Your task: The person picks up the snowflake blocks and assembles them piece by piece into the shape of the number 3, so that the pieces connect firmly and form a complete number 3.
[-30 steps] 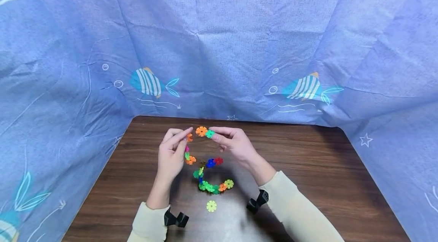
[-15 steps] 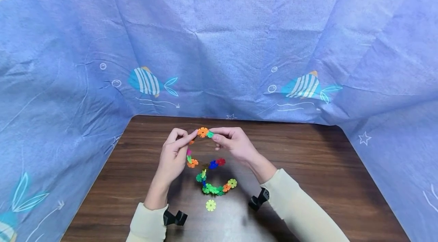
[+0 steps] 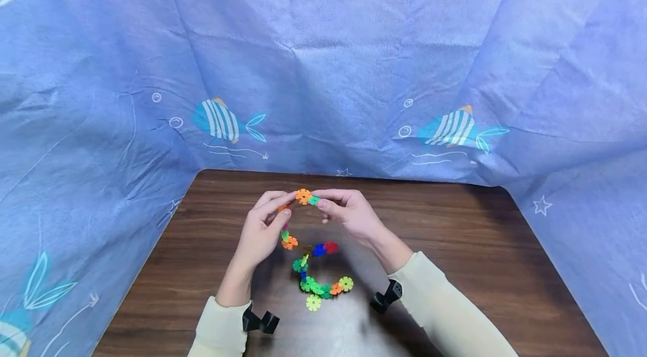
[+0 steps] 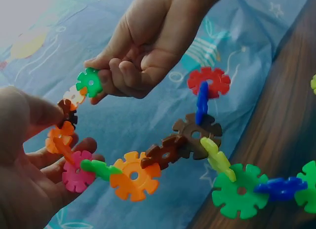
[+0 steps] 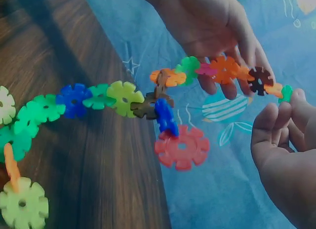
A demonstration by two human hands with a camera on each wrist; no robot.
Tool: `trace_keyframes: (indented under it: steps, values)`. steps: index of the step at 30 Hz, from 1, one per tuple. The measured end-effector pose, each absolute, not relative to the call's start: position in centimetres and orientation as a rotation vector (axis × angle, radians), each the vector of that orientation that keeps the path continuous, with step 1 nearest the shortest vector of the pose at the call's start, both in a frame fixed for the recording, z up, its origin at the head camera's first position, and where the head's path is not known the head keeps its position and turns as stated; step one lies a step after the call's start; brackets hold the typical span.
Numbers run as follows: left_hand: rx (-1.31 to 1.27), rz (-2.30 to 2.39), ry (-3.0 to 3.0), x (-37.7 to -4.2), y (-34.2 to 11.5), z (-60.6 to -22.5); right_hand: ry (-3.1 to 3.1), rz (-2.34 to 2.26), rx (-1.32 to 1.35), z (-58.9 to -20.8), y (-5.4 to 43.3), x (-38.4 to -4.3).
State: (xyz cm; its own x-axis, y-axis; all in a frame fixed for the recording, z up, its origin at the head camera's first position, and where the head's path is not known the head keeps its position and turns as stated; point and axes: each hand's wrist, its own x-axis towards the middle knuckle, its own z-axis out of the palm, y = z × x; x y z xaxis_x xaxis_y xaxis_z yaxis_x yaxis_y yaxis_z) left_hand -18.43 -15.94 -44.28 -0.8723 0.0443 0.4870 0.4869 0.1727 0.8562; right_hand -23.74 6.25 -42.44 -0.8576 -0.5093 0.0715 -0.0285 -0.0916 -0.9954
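Observation:
A chain of interlocking flower-shaped plastic discs in many colours hangs between both hands, with an orange disc (image 3: 303, 196) near its upper end. My left hand (image 3: 260, 233) pinches the chain by a dark brown disc (image 4: 66, 113), its other fingers behind orange discs. Thumb and index finger of my right hand (image 3: 356, 216) pinch the green end disc (image 4: 89, 82). Below, the chain runs past a brown disc (image 4: 196, 135), where a short branch ends in a red disc (image 5: 182, 147). Its lower part curves round to a yellow-green disc (image 3: 346, 283).
One loose yellow-green disc (image 3: 313, 303) lies on the dark wood table (image 3: 455, 267), close below the chain's curve in the head view. Blue fish-printed cloth (image 3: 323, 82) stands behind the table and along its sides.
The left hand has shifted right, its fingertips now close to the upper orange disc. The chain's lower curve has swung down and slightly right. The right hand still pinches the green disc.

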Motion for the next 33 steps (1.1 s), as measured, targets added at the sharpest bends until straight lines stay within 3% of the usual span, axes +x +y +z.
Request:
trace_keyframes:
  steps: [13,22,33]
  values:
    - [-0.364,-1.825,-2.095,-18.7,-16.0,-44.2,2.221,-1.834,-0.702,-42.8,7.8,-23.0]
    - [-0.270,-1.840,-2.015,-18.9,-16.8,-43.9,2.292,-1.305,-0.988,-47.9,12.0,-17.8]
    - [-0.198,-1.846,-1.994,-18.7,-17.2,-44.2,2.442,-0.899,-1.174,-53.0,10.4,-14.1]
